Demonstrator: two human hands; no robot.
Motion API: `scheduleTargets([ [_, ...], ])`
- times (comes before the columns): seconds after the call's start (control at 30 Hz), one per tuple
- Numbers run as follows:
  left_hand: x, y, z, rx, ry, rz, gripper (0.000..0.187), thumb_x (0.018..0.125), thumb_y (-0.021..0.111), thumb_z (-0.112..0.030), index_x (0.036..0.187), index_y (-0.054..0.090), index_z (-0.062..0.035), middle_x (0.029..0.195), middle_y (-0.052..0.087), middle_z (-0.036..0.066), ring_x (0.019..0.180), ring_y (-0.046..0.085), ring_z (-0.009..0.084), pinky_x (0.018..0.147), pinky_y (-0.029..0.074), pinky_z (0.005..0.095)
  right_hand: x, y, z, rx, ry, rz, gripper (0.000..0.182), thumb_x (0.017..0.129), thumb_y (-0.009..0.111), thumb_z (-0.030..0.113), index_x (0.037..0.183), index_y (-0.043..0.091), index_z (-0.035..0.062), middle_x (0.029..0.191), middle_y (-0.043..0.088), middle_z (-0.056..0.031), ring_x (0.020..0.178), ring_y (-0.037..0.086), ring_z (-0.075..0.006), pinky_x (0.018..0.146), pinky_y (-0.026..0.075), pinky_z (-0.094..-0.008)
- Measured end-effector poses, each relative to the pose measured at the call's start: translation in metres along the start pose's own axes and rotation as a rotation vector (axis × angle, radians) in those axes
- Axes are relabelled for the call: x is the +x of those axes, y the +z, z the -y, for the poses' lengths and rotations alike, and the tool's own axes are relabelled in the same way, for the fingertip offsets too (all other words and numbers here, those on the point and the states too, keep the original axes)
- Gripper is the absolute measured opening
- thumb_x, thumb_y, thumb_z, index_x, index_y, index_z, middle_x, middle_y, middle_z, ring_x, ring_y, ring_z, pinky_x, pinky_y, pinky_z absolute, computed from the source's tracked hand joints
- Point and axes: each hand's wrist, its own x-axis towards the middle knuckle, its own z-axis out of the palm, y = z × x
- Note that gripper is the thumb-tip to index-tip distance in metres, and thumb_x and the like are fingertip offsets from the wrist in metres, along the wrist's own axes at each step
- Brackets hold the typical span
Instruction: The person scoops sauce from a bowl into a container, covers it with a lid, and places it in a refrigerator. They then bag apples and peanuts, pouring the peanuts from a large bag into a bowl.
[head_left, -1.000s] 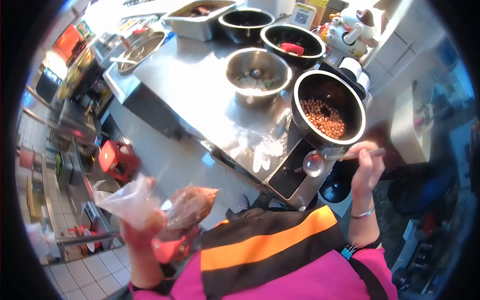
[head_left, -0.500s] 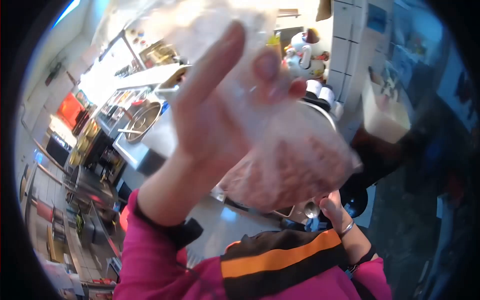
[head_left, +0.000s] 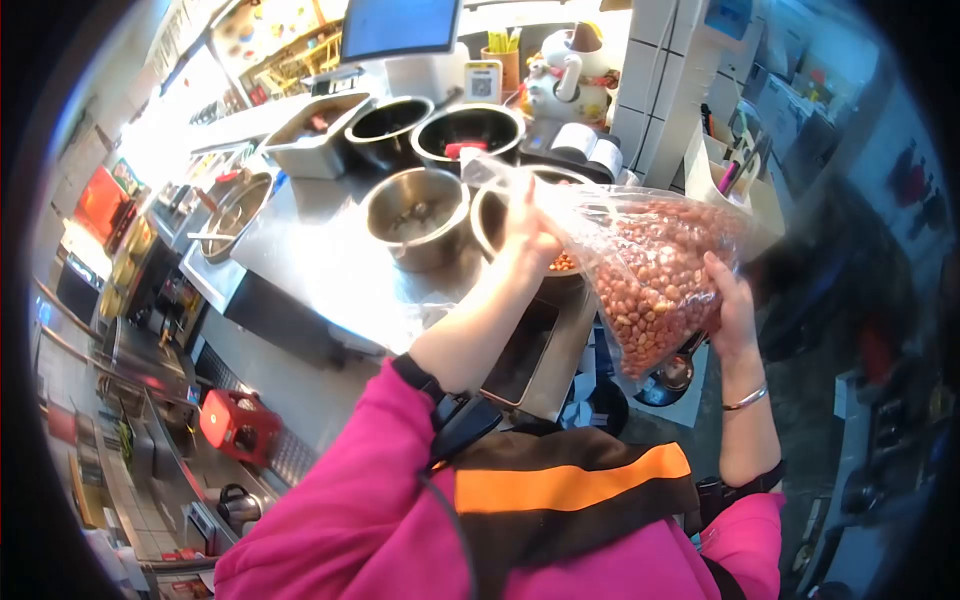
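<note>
A clear plastic bag of peanuts, their skins reddish, hangs tilted between my hands, with most of the nuts toward its lower end. My left hand is closed on the gathered upper-left end of the plastic. On the other side, my right hand grips the bag's lower right, thumb in front and the other fingers hidden behind it. Under my left hand stands a metal pot, partly covered by the hand and bag; some peanuts show inside it. A metal ladle appears just below the bag.
Left of that pot is a steel pot on the metal counter. Behind are two dark pots, a rectangular steel container and a screen. A white box of pens stands at right.
The bag has come down from close before the camera and moved right. My left hand has lowered to its upper end, and my right hand has risen to hold its side.
</note>
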Motion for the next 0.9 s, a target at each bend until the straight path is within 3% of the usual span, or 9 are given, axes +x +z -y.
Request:
scheduleTargets([
  [0.1,0.011,-0.025,0.010,0.000,0.062,-0.156,0.072,0.082,0.045,-0.046,0.127,0.023,0.0051,0.131,0.027,0.026,0.120,0.028,0.0408,0.099,0.019,0.0551,0.020,0.002,0.016,-0.050,0.026,-0.013,0.029,0.082,0.053,0.016,0.103,0.051,-0.0044,0.095,0.059,-0.0108,0.081,0.060,-0.0154,0.070,0.049,-0.0266],
  [0.2,-0.006,-0.001,0.013,-0.111,-0.023,-0.181,0.077,0.080,0.040,-0.054,0.129,0.022,0.0028,0.131,0.027,0.026,0.120,0.027,0.0410,0.099,0.018,0.0554,0.041,0.017,0.041,-0.113,0.041,0.022,0.023,0.082,0.052,0.013,0.098,0.053,-0.0037,0.092,0.060,-0.0111,0.079,0.061,-0.0162,0.070,0.049,-0.0269],
  [0.3,-0.014,0.011,0.011,-0.193,-0.103,-0.148,0.083,0.078,0.034,-0.062,0.130,0.022,0.0014,0.132,0.026,0.025,0.121,0.028,0.0395,0.099,0.017,0.0551,0.067,0.030,0.066,-0.220,-0.008,0.090,0.022,0.081,0.053,0.013,0.094,0.054,-0.0034,0.088,0.060,-0.0098,0.078,0.060,-0.0149,0.069,0.049,-0.0262],
  [0.37,-0.022,0.023,0.019,-0.266,-0.158,-0.026,0.086,0.077,0.030,-0.066,0.130,0.022,0.0004,0.132,0.027,0.022,0.121,0.029,0.0376,0.100,0.017,0.0545,0.083,0.034,0.080,-0.520,-0.077,0.035,0.023,0.080,0.055,0.017,0.091,0.055,-0.0023,0.084,0.060,-0.0072,0.076,0.060,-0.0124,0.066,0.049,-0.0239],
  [0.4,-0.025,0.029,0.024,-0.309,-0.188,0.019,0.081,0.078,0.032,-0.064,0.130,0.024,-0.0029,0.132,0.029,0.019,0.121,0.030,0.0359,0.100,0.019,0.0542,0.081,0.052,0.089,-0.574,-0.075,0.059,0.023,0.079,0.057,0.020,0.088,0.056,-0.0011,0.077,0.059,-0.0044,0.065,0.059,-0.0096,0.054,0.048,-0.0204],
  [0.5,-0.022,0.035,0.043,-0.347,-0.111,0.113,0.074,0.079,0.034,-0.061,0.130,0.027,-0.0068,0.131,0.032,0.017,0.120,0.031,0.0352,0.099,0.020,0.0544,0.088,0.077,0.112,-0.862,-0.082,0.166,0.023,0.078,0.058,0.021,0.086,0.056,-0.0007,0.073,0.058,-0.0038,0.055,0.058,-0.0090,0.043,0.046,-0.0179],
  [0.53,-0.021,0.034,0.045,-0.371,-0.131,0.126,0.069,0.081,0.037,-0.058,0.129,0.029,-0.0089,0.130,0.033,0.016,0.119,0.033,0.0346,0.098,0.023,0.0551,0.091,0.083,0.114,-0.786,-0.043,0.126,0.026,0.078,0.059,0.024,0.085,0.055,-0.0008,0.071,0.058,-0.0047,0.051,0.057,-0.0084,0.037,0.043,-0.0168],
  [0.77,-0.026,0.034,0.057,-0.474,-0.127,0.002,0.068,0.080,0.041,-0.055,0.127,0.030,-0.0060,0.125,0.037,0.019,0.114,0.038,0.0354,0.095,0.029,0.0540,0.099,0.110,0.120,-0.997,-0.026,0.203,0.033,0.077,0.060,0.032,0.083,0.055,0.0004,0.064,0.058,-0.0054,0.045,0.056,-0.0070,0.032,0.038,-0.0144],
  [0.9,-0.037,0.045,0.061,-0.485,-0.145,0.138,0.067,0.081,0.040,-0.055,0.125,0.030,-0.0053,0.123,0.039,0.019,0.114,0.039,0.0340,0.096,0.030,0.0505,0.095,0.126,0.134,-1.056,-0.055,0.212,0.036,0.077,0.060,0.037,0.082,0.055,0.0012,0.062,0.058,-0.0051,0.041,0.053,-0.0058,0.029,0.034,-0.0139],
])
